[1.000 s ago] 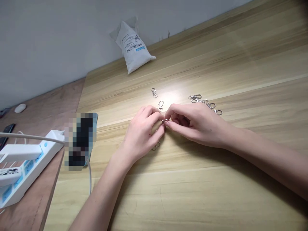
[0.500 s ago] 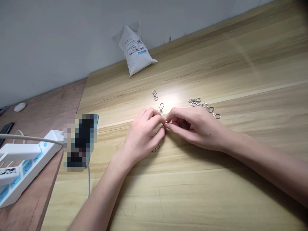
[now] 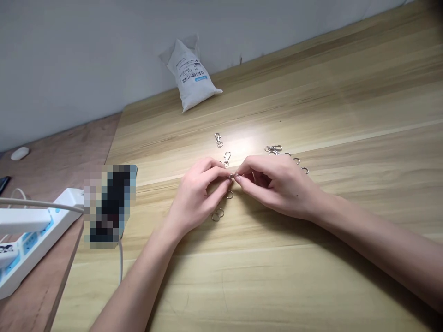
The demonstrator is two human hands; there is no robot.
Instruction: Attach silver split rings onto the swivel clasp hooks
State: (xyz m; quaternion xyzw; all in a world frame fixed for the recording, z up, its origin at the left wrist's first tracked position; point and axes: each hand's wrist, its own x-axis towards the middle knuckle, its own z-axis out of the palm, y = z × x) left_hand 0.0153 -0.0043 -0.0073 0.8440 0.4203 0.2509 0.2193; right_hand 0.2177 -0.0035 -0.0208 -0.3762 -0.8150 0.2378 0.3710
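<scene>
My left hand and my right hand meet fingertip to fingertip just over the table. Both pinch a small shiny metal piece between thumb and forefinger. Fingertips cover most of it, so I cannot tell whether it is a ring, a clasp or both. Below my left fingers lie a loose metal ring and two more rings. Beyond the hands rest a swivel clasp with a ring and another such clasp. Several swivel clasps lie behind my right hand, partly hidden by it.
A white plastic parcel leans by the wall at the table's back edge. To the left are a blurred-out dark device with a cable and a white power strip. A white mouse-like object sits farther left.
The whole view has shifted slightly. My left thumb and fingers have moved, uncovering a loose ring beneath them. Both hands keep their pinch on the metal piece.
</scene>
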